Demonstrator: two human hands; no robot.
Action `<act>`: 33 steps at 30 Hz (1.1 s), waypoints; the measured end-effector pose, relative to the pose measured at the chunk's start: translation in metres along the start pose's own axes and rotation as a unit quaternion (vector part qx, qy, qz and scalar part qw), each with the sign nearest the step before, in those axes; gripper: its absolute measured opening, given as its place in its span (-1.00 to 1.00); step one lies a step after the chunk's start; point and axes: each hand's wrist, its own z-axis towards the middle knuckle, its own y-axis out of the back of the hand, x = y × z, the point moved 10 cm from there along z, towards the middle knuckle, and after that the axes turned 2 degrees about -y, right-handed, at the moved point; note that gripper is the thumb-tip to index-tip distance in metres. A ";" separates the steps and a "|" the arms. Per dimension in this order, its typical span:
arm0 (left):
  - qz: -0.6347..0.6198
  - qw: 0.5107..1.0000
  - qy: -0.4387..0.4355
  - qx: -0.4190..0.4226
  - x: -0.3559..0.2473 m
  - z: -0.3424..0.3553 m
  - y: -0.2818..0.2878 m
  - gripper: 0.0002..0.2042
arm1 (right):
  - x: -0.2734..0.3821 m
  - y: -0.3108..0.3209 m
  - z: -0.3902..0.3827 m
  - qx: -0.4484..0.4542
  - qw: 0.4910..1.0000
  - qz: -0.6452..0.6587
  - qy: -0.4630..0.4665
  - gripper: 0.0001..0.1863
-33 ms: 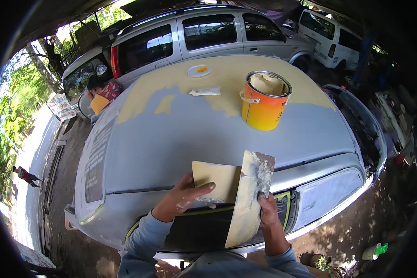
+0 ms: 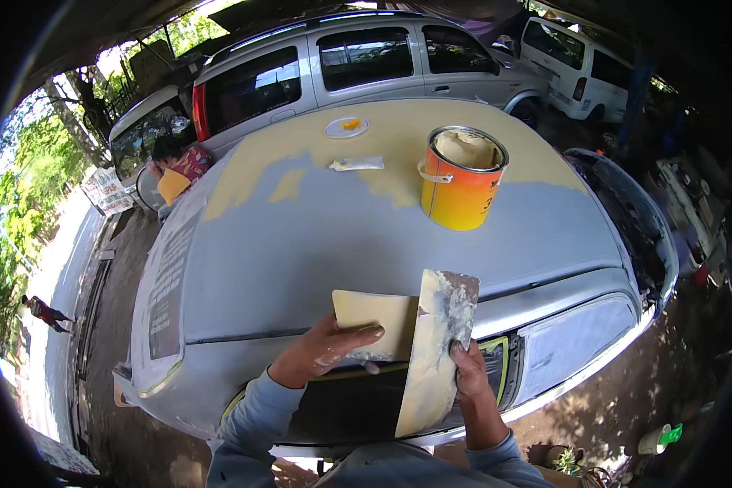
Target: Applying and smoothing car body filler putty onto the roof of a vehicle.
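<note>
My left hand (image 2: 324, 348) grips a flat rectangular filler spreader (image 2: 386, 317) coated in cream paste, thumb on its face. A longer flat board (image 2: 431, 358), smeared with cream filler and scraped grey near its top corner, is pinched in my right hand (image 2: 469, 370). The spreader's right edge meets or passes behind the board; which one I cannot tell. Both hands are above the near edge of a car roof (image 2: 301, 252), grey in front and coated cream toward the back. On the roof stands an opened orange-yellow can (image 2: 462, 191) holding cream filler.
A flattened tube (image 2: 356, 163) and a white disc (image 2: 347, 128) with orange paste lie on the roof. Behind are a silver vehicle (image 2: 366, 61) and a white van (image 2: 577, 69). One person (image 2: 189, 167) is by the car's far left; another (image 2: 47, 313) is farther left.
The spreader and the board sit slightly lower and to the left. The whole view has shifted a little left too. Both hands keep their hold.
</note>
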 end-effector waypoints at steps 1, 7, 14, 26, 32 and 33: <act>0.004 1.000 0.010 -0.013 0.001 0.005 0.000 -0.62 | 0.010 -0.003 -0.001 0.018 0.998 -0.043 0.032 -0.54; -0.109 0.974 -0.194 -0.051 -0.064 0.002 0.016 -0.67 | 0.103 0.061 0.002 -0.176 0.967 0.066 0.172 -0.60; -0.123 0.953 -0.254 -0.112 -0.054 -0.008 0.048 -0.67 | 0.216 0.131 0.034 -0.273 0.873 -0.204 0.348 -0.47; -0.102 0.926 -0.274 -0.239 0.014 -0.054 0.121 -0.62 | 0.218 0.172 0.185 -0.035 0.518 -0.826 0.220 -0.67; -0.140 0.928 -0.268 -0.218 0.017 -0.056 0.123 -0.55 | 0.223 0.179 0.230 -0.152 0.509 -0.846 0.056 -0.42; -0.151 0.928 -0.269 -0.209 0.015 -0.053 0.118 -0.53 | 0.228 0.177 0.242 -0.149 0.505 -0.848 0.056 -0.42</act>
